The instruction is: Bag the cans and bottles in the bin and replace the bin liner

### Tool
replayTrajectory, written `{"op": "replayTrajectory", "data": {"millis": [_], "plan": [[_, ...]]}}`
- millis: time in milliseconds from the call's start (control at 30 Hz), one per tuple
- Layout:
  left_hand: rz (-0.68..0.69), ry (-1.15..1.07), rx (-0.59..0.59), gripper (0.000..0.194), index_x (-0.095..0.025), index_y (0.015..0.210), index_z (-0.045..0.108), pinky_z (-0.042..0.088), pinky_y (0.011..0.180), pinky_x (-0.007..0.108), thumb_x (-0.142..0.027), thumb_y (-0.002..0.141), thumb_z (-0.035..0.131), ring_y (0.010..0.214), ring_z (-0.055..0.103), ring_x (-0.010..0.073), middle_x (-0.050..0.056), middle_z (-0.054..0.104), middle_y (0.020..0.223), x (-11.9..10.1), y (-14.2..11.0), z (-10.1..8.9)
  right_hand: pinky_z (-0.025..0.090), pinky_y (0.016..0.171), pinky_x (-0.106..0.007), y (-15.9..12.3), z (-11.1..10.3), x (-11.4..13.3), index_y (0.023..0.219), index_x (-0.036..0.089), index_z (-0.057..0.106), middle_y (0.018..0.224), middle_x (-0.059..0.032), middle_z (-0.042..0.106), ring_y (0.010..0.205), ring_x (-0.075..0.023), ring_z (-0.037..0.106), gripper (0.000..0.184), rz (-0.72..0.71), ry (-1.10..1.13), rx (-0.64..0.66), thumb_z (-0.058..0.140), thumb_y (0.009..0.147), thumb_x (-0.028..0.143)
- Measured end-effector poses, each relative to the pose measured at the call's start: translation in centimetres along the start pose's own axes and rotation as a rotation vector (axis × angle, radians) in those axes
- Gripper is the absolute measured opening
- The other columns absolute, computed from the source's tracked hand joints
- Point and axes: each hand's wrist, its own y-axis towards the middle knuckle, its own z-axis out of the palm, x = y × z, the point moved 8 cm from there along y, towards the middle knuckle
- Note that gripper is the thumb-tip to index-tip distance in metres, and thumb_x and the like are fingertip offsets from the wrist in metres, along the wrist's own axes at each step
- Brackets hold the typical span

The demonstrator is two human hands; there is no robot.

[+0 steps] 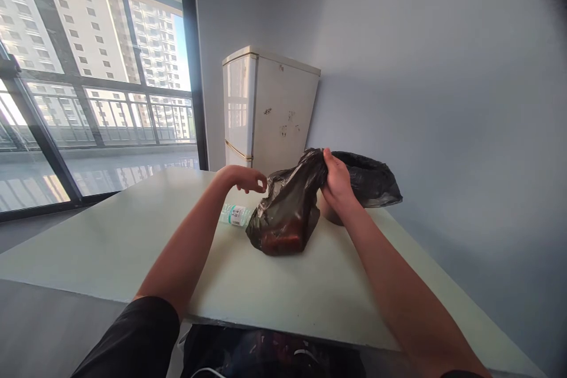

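Observation:
A thin black plastic bag [287, 201] stands on the pale table, and something red shows through its lower part. My right hand [337, 184] is closed round the gathered top of the bag, holding it up. At the bag's left edge, my left hand [243, 179] has its thumb and forefinger curled together in a pinch on the plastic. A clear bottle [235, 215] with a green and white label lies just left of the bag, partly hidden behind it.
A bin [331, 214] lined with another black bag [372, 180] stands behind my right hand. The table [283, 295] runs along the wall on the right. A white fridge [283, 106] stands beyond its far end. Glass doors [106, 112] are on the left.

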Motion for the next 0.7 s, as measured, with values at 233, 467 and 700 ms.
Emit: {"op": "replayTrajectory", "data": {"millis": [233, 467, 700], "plan": [[0.005, -0.017, 0.177, 0.067, -0.035, 0.139, 0.072, 0.063, 0.087, 0.04, -0.058, 0.076, 0.079, 0.115, 0.076, 0.0342, 0.011, 0.071, 0.147, 0.0, 0.5, 2.0, 0.064, 0.095, -0.039, -0.5, 0.2, 2.2, 0.101, 0.024, 0.068, 0.107, -0.004, 0.079, 0.111, -0.0245, 0.075, 0.051, -0.142, 0.143, -0.025, 0.078, 0.084, 0.071], [0.032, 0.029, 0.024, 0.054, -0.03, 0.124, 0.077, 0.058, 0.1, 0.042, -0.056, 0.077, 0.08, 0.113, 0.073, 0.0311, 0.011, 0.08, 0.13, 0.2, 1.7, 0.9, 0.064, 0.104, -0.044, -1.1, -0.4, 3.6, 0.109, 0.024, 0.074, 0.117, -0.0047, 0.079, 0.118, -0.0257, 0.074, 0.05, -0.193, 0.266, -0.065, 0.075, 0.088, 0.069], [0.03, 0.05, -0.11, 0.039, -0.028, 0.121, 0.077, 0.056, 0.096, 0.038, -0.047, 0.088, 0.07, 0.106, 0.074, 0.0273, 0.012, 0.081, 0.124, 1.3, 1.0, -1.1, 0.062, 0.106, -0.041, -1.2, -0.6, 4.5, 0.105, 0.024, 0.075, 0.108, -0.0025, 0.079, 0.114, -0.0229, 0.076, 0.042, -0.248, 0.271, -0.056, 0.076, 0.091, 0.064]]}}
